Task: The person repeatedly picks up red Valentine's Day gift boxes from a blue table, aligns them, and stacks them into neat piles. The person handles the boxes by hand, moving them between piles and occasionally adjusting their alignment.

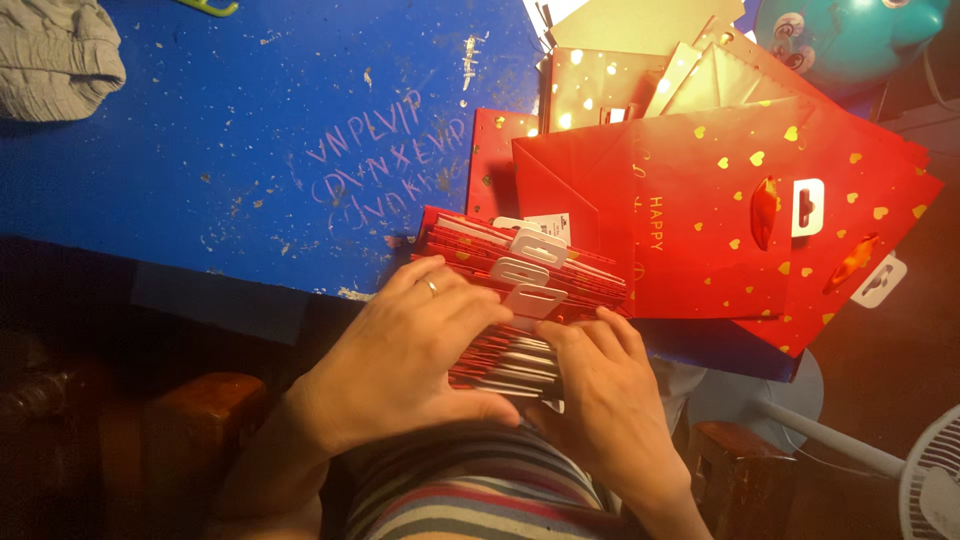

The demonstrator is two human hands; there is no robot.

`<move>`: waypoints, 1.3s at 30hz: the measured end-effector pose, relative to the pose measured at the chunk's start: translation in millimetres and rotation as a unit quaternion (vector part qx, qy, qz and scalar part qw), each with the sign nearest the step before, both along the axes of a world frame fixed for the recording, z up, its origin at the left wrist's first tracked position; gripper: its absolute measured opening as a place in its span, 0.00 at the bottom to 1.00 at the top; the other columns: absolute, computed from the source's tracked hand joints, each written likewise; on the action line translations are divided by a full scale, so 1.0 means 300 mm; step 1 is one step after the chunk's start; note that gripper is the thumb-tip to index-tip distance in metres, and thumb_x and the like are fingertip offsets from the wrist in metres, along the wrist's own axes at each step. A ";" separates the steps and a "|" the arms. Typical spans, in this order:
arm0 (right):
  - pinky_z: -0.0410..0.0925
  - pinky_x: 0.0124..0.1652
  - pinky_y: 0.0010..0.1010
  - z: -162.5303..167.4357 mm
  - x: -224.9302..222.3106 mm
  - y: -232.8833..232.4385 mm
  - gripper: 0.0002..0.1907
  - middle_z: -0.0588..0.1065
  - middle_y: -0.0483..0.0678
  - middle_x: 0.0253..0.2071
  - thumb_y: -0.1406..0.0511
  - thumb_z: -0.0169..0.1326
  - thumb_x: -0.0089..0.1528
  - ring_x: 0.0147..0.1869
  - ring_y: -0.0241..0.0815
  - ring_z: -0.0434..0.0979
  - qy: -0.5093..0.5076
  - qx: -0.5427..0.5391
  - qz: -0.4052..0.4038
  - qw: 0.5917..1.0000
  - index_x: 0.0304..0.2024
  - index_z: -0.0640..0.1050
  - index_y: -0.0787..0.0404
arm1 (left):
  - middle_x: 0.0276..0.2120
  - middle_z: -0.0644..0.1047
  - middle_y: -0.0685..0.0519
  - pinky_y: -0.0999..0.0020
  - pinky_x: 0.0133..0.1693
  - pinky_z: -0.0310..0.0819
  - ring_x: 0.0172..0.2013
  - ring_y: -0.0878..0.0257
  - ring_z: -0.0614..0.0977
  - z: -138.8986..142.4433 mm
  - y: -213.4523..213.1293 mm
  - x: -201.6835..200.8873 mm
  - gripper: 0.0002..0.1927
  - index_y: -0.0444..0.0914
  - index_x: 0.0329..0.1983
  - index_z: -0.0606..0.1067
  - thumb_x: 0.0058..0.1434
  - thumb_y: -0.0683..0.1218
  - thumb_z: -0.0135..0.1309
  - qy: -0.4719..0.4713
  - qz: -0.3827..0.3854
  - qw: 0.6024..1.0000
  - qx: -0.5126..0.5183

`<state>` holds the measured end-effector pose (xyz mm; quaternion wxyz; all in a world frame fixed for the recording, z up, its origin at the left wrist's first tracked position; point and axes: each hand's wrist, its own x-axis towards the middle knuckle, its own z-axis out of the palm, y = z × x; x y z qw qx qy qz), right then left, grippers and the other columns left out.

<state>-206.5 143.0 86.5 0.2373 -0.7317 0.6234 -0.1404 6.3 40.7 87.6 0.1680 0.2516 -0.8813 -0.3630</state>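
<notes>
Probably a home craft corner, dimly lit
Scuffed blue painted table [200, 150] with scratched scribbles, heaps of red gift bags [720, 210], teal toy [850, 35], grey cloth [55, 55], white fan [930, 480], wooden chair arms [200, 410]

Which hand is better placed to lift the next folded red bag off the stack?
Probably the right hand: its fingertips sit at the stack of folded red gift bags on the side nearest the flat red gift bags. The left hand lies flat across the stack.
</notes>
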 end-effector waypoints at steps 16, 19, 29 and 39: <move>0.55 0.66 0.60 -0.018 0.000 -0.013 0.37 0.70 0.55 0.55 0.61 0.71 0.44 0.69 0.61 0.64 0.010 -0.080 0.023 0.996 0.53 0.71 0.61 | 0.59 0.72 0.43 0.44 0.69 0.49 0.66 0.47 0.67 -0.011 0.012 0.026 0.45 0.31 0.58 0.74 0.48 0.69 0.64 -0.037 0.059 0.997 -0.029; 0.60 0.66 0.59 -0.024 0.001 0.020 0.41 0.69 0.53 0.54 0.63 0.73 0.44 0.68 0.60 0.68 -0.047 -0.102 0.032 0.993 0.56 0.67 0.59 | 0.54 0.75 0.44 0.42 0.69 0.51 0.62 0.48 0.71 -0.003 0.008 0.052 0.39 0.34 0.50 0.79 0.49 0.70 0.63 -0.006 0.045 0.999 0.008; 0.67 0.55 0.49 -0.055 -0.003 0.067 0.55 0.65 0.56 0.58 0.66 0.74 0.38 0.59 0.59 0.69 -0.054 -0.102 0.022 0.993 0.66 0.61 0.54 | 0.50 0.78 0.40 0.45 0.63 0.59 0.57 0.43 0.76 -0.052 -0.102 0.015 0.49 0.31 0.49 0.78 0.69 0.77 0.26 0.081 0.082 0.993 0.037; 0.56 0.65 0.56 -0.007 0.009 -0.004 0.60 0.64 0.61 0.65 0.57 0.71 0.39 0.68 0.65 0.64 0.023 -0.128 0.024 0.991 0.69 0.57 0.65 | 0.33 0.82 0.49 0.58 0.47 0.71 0.39 0.49 0.81 -0.051 -0.079 0.047 0.52 0.37 0.38 0.81 0.65 0.80 0.17 0.066 0.018 0.990 0.122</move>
